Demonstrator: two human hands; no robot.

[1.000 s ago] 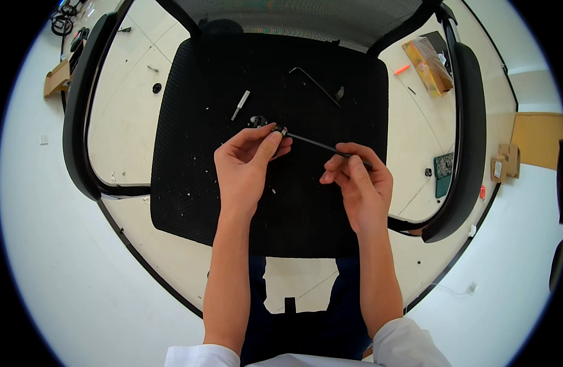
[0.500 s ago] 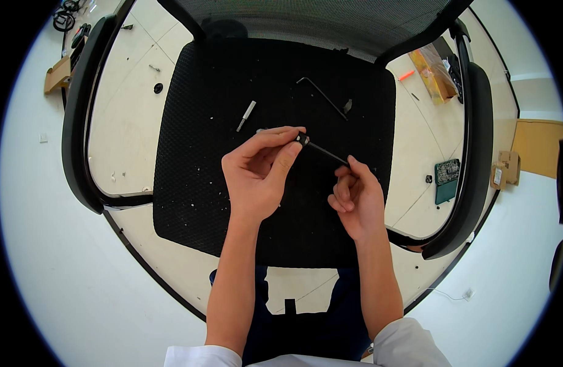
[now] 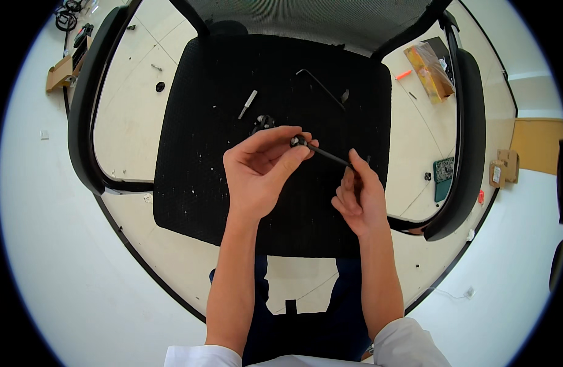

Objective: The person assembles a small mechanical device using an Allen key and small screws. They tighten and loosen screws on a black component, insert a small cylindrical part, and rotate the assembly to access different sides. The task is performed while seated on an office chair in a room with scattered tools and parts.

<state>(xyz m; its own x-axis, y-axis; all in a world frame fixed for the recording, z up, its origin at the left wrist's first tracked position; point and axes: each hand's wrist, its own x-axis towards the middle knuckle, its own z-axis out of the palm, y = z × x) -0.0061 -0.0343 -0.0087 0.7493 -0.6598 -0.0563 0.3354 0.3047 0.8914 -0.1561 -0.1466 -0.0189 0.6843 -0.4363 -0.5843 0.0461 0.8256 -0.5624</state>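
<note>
My left hand [image 3: 257, 168] pinches a small black part with shiny metal [image 3: 298, 141] between thumb and fingertips. A dark hex key [image 3: 330, 155] runs from this part to my right hand [image 3: 362, 196], whose thumb and fingers are closed on its other end. The key's tip meets the part, but whether it sits in a socket is too small to tell. Just beyond my left fingers lies another black and metal piece [image 3: 265, 122], partly hidden by them. A silver, rod-like bit [image 3: 248, 104] and a second, L-shaped hex key [image 3: 321, 88] lie farther off on the black chair seat [image 3: 196, 122].
Armrests [image 3: 85, 104] flank the seat, with a mesh backrest [image 3: 318, 21] behind it. White crumbs dot the seat. On the floor at right are an orange-yellow package [image 3: 429, 72], a green case [image 3: 443, 180] and cardboard boxes [image 3: 507, 168]. An open carton [image 3: 60, 74] stands far left.
The seat has shifted slightly upward in view. My left hand's part has turned and shows more metal. The black piece beyond my left fingers has come into view. The right hand's key end shows more.
</note>
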